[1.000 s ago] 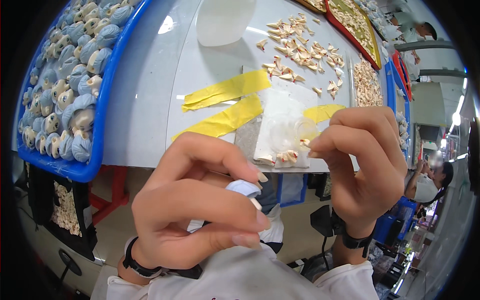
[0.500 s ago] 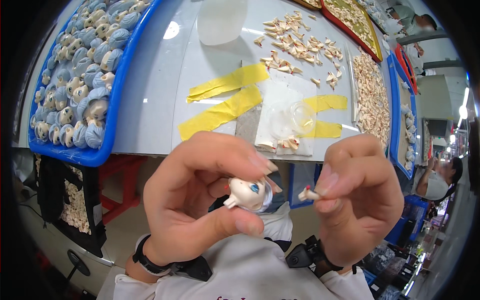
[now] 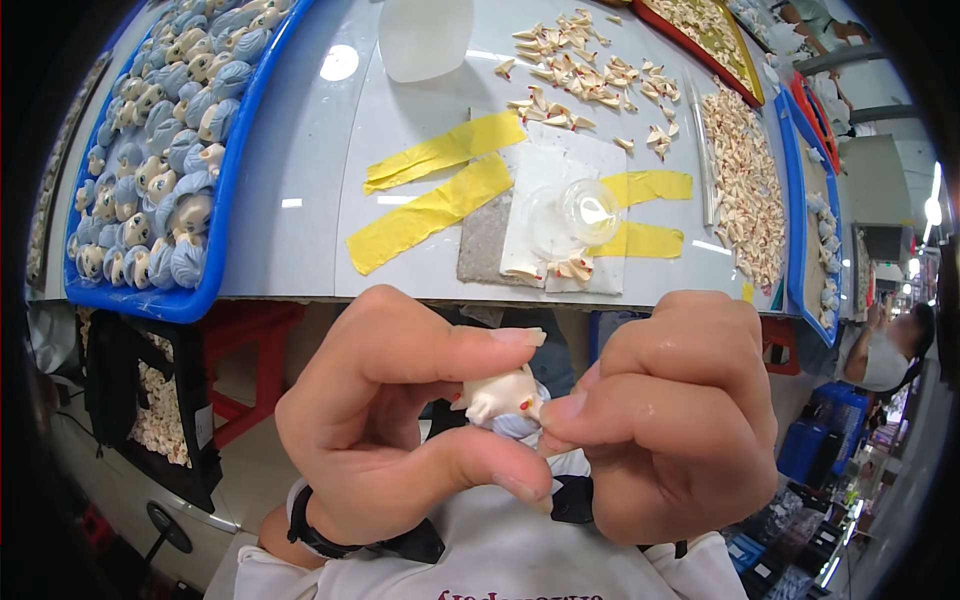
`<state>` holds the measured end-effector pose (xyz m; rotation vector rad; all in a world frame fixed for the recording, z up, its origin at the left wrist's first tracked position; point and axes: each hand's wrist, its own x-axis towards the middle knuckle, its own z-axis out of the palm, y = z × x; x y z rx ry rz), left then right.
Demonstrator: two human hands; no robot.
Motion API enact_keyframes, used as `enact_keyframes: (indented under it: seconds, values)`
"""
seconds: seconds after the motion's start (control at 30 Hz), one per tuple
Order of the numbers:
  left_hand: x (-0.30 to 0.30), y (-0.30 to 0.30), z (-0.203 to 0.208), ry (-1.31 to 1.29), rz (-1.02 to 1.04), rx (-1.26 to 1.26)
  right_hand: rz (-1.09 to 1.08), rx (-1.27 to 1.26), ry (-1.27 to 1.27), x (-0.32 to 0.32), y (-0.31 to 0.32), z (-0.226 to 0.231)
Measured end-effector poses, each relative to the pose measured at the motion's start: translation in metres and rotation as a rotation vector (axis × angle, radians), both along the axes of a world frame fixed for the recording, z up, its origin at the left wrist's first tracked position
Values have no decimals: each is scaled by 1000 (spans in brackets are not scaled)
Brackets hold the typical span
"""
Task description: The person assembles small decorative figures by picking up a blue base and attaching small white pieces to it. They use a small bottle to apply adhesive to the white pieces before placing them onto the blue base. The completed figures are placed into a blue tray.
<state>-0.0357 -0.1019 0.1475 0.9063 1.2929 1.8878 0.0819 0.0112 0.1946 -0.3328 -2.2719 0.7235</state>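
My left hand (image 3: pixel 400 420) pinches a small cream doll head with blue hair (image 3: pixel 502 398) between thumb and forefinger, close to my chest below the table edge. My right hand (image 3: pixel 665 420) is closed with its fingertips pressed against the head's right side; whatever small piece they pinch is hidden. On the table a clear little cup (image 3: pixel 575 215) sits on a white sheet (image 3: pixel 560 180) taped down with yellow tape (image 3: pixel 440 205), with a few cream pieces (image 3: pixel 560 268) at the sheet's near edge.
A blue tray (image 3: pixel 215 250) of several blue-haired doll heads stands at the left. Loose cream pieces (image 3: pixel 580 80) lie at the table's far side, and more (image 3: pixel 745 180) at the right. A white cup (image 3: pixel 425 35) stands at the back. Another person (image 3: pixel 885 345) is at the far right.
My hands came down from the taped sheet toward my chest. The right hand, which carried a tiny piece, has closed in against the doll head held by the left.
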Motion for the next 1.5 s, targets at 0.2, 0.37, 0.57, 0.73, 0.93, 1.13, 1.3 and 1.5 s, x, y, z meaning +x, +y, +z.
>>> enact_keyframes:
  seconds: [0.2,0.37,0.57,0.73,0.93,1.13,1.3,1.5]
  values:
    - [-2,0,6,116,-31,-41,11,-23,-16,3,2,1]
    - [-15,0,6,455,15,-13,132,-182,-38,7,11,-3]
    - [-5,17,18,807,146,56,232,-858,-154,11,5,6]
    - [-6,20,20,1019,202,44,-100,-720,-192,42,40,20]
    - [-92,-38,39,1481,546,-529,-882,-63,-708,206,184,44]
    - [-168,-61,21,1335,484,-812,-999,-229,-1099,308,249,31]
    - [-174,-85,35,1311,427,-990,-988,-292,-769,280,290,20]
    - [-177,-65,20,1334,470,-1064,-789,-269,-768,250,301,30]
